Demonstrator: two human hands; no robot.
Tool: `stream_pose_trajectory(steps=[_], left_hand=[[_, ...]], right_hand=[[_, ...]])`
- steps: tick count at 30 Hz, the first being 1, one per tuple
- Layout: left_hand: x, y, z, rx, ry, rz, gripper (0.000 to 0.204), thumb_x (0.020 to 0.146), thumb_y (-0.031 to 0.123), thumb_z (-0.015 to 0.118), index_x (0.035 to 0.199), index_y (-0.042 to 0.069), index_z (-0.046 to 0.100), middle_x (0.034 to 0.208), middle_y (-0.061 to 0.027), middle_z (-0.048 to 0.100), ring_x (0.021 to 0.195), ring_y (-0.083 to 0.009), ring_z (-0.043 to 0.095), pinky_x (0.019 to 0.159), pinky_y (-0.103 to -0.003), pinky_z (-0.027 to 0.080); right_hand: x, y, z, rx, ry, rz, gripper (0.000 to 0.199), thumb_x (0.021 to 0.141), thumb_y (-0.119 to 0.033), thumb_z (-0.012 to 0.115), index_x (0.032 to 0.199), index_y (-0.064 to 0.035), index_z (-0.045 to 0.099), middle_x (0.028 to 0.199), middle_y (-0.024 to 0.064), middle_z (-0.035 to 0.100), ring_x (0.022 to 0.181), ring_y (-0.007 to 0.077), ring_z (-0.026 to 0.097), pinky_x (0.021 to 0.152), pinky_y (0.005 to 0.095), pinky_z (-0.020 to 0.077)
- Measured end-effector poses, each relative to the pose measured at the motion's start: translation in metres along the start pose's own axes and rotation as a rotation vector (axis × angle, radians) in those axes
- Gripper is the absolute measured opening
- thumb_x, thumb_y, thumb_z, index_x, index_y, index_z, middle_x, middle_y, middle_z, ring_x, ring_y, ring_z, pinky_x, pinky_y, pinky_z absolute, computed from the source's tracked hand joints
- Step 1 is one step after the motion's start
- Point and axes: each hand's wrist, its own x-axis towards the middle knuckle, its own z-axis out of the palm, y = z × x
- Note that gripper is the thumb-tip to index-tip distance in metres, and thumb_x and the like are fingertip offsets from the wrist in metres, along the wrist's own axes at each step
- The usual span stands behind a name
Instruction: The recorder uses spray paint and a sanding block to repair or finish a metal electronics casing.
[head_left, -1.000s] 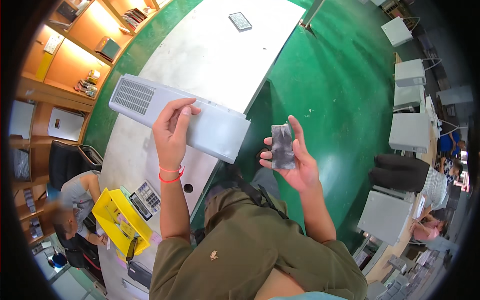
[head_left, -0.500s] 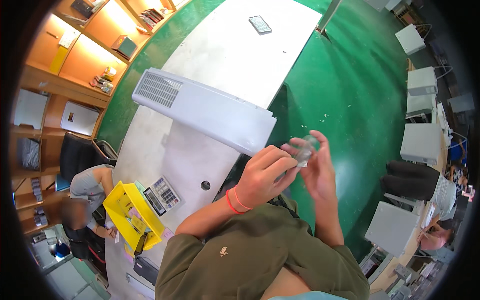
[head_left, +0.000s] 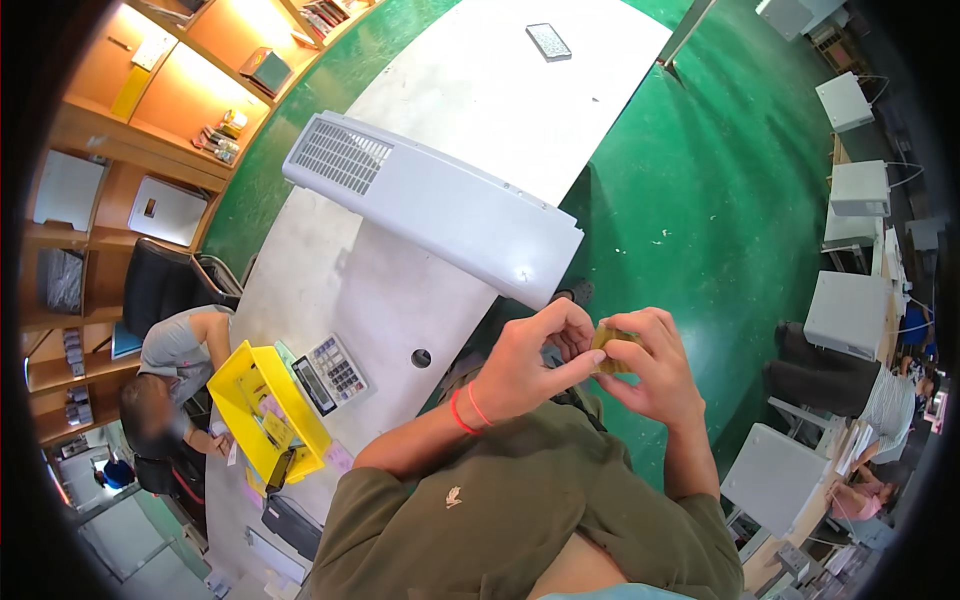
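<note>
A small yellowish, see-through roll of tape (head_left: 606, 345) is held up off the table's near right edge, above the floor. My right hand (head_left: 655, 365) is closed round it with the fingers and thumb. My left hand (head_left: 530, 365), with red bands at its wrist, is curled, and its thumb tip presses the roll's left side. Part of the roll is hidden behind the fingers. Beyond my hands a long grey metal panel (head_left: 440, 210) with a vent grille lies across the table and juts past its right edge.
On the white table (head_left: 400, 310) stand a yellow bin (head_left: 240, 395) and a calculator (head_left: 330, 375). A small flat dark-edged item (head_left: 549, 42) lies at the far end. A seated person (head_left: 165, 390) is at the left. Grey box-shaped housings (head_left: 848, 310) line the right side.
My hands have come closer together and turned the roll, which now looks yellowish rather than clear. My left thumb has stretched to the roll. The whole view has shifted slightly.
</note>
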Motion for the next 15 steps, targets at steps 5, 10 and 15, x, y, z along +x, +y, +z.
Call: stream_pose_trajectory(steps=[5, 10, 15], left_hand=[[0.023, 0.014, -0.069, 0.372, 0.409, 0.252, 0.017, 0.100, 0.006, 0.081, 0.114, 0.000, 0.074, 0.096, -0.0069, 0.077, 0.087, -0.0151, 0.073, 0.083, -0.032, 0.060], [0.090, 0.031, -0.160, 0.655, 0.509, 0.199, 0.017, 0.106, 0.017, 0.074, 0.116, 0.003, 0.075, 0.103, -0.0072, 0.078, 0.096, -0.0180, 0.075, 0.092, -0.033, 0.057], [0.156, 0.006, -0.188, 0.877, 0.483, 0.360, 0.031, 0.103, 0.031, 0.079, 0.121, 0.006, 0.077, 0.117, -0.0168, 0.078, 0.122, -0.0337, 0.069, 0.106, -0.045, 0.055]], right_hand=[[0.013, 0.002, 0.009, 0.066, 0.014, 0.180, 0.037, 0.086, -0.011, 0.094, 0.114, -0.0062, 0.070, 0.122, 0.0127, 0.063, 0.102, 0.0313, 0.070, 0.082, 0.0435, 0.0600], [0.042, -0.002, 0.033, 0.111, 0.053, 0.186, 0.036, 0.091, -0.011, 0.092, 0.120, -0.0051, 0.072, 0.132, 0.0122, 0.059, 0.092, 0.0270, 0.068, 0.078, 0.0412, 0.0593], [0.057, 0.002, 0.045, 0.082, 0.076, 0.092, 0.040, 0.091, -0.010, 0.092, 0.125, -0.0051, 0.073, 0.135, 0.0115, 0.058, 0.086, 0.0232, 0.063, 0.074, 0.0404, 0.0577]])
